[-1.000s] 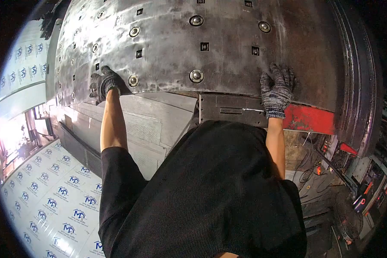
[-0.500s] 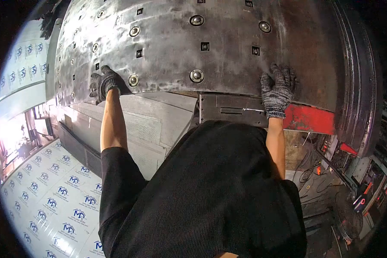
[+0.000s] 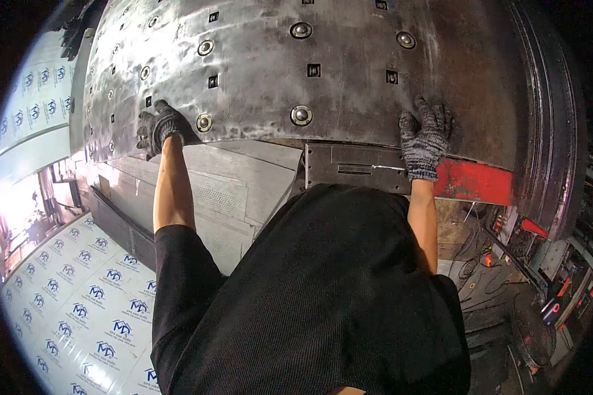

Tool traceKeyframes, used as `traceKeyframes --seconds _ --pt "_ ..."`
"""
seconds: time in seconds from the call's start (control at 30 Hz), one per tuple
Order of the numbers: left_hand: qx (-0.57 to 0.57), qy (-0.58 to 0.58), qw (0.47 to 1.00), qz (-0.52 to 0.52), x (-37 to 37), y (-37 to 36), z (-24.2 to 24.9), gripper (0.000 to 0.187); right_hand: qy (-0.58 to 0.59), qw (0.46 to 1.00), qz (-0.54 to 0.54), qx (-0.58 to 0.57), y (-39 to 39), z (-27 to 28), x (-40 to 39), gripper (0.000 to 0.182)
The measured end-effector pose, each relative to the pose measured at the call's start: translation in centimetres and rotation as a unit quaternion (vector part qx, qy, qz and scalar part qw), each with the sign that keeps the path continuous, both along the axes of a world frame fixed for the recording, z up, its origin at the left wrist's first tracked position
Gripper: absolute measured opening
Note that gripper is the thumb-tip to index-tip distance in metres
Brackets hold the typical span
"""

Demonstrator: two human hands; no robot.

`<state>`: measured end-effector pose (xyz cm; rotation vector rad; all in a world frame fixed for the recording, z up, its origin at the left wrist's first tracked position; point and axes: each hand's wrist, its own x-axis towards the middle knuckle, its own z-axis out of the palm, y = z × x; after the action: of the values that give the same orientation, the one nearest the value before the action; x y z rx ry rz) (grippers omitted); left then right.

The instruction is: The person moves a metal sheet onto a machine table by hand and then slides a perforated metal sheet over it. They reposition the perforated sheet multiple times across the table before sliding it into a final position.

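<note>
A broad, worn metal table (image 3: pixel 257 92) fills the upper view, with steel ball rollers (image 3: pixel 301 116) and small square holes set in its surface. My left hand (image 3: pixel 159 127), in a grey knit glove, rests at the table's near edge on the left, fingers spread. On the right, my right hand (image 3: pixel 427 138) wears a matching glove and lies flat on the table by its front edge, fingers stretched out. Neither hand holds anything that I can see.
Below the edge are a dark metal panel (image 3: pixel 352 168) with slots and a red painted strip (image 3: pixel 474 181). Grey sheet-metal casing (image 3: pixel 224 184) stands at left. White boards with blue logos (image 3: pixel 79 309) lie lower left. Cables and tools clutter the floor (image 3: pixel 501 283) at right.
</note>
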<state>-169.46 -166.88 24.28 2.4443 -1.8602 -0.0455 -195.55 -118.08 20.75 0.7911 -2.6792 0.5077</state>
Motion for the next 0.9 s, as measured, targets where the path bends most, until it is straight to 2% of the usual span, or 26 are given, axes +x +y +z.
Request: traceKeyframes --seconds 0.67,0.73,0.9 --pt "-0.005 0.008 1.0 -0.001 0.05 0.23 -0.03 0.088 0.014 1.0 0.005 -0.011 -0.02 -0.06 -0.16 0.046" --pt "0.005 0.033 0.999 -0.026 0.25 0.26 0.06 0.088 0.009 0.999 0.015 -0.028 -0.09 0.09 -0.12 0.045" --pt "0.005 0.006 1.0 -0.007 -0.03 -0.06 -0.18 0.087 0.029 0.999 0.011 -0.013 -0.07 -0.05 -0.1 0.044"
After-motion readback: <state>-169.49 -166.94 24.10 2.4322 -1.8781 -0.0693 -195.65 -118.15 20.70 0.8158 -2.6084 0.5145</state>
